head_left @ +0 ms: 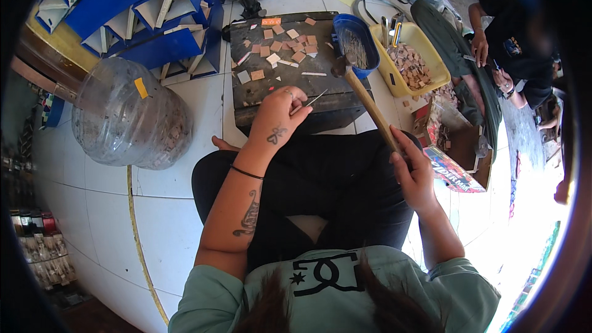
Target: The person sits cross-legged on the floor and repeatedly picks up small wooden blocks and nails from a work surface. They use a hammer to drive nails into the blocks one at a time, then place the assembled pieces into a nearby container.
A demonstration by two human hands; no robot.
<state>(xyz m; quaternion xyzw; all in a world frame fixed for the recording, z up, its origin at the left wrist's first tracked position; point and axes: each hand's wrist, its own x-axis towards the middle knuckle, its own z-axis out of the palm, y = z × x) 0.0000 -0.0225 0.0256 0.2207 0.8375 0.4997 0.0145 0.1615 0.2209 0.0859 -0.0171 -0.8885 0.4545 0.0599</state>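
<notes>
Left hand [280, 114] pinches a thin nail [316, 98] over the dark work block's [283, 86] near edge. Right hand [413, 169], to the right, is wrapped tight around a wooden hammer [365, 102] handle; head near a blue tray [357, 43].

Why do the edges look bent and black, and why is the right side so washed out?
Head view: a fisheye lens bows straight lines, so the floor tiles curve toward the black round rim. Strong daylight overexposes the lower right, bleaching the floor there. The centre is sharp: left hand pinching a thin nail, right hand gripping the hammer over the dark block.
</notes>
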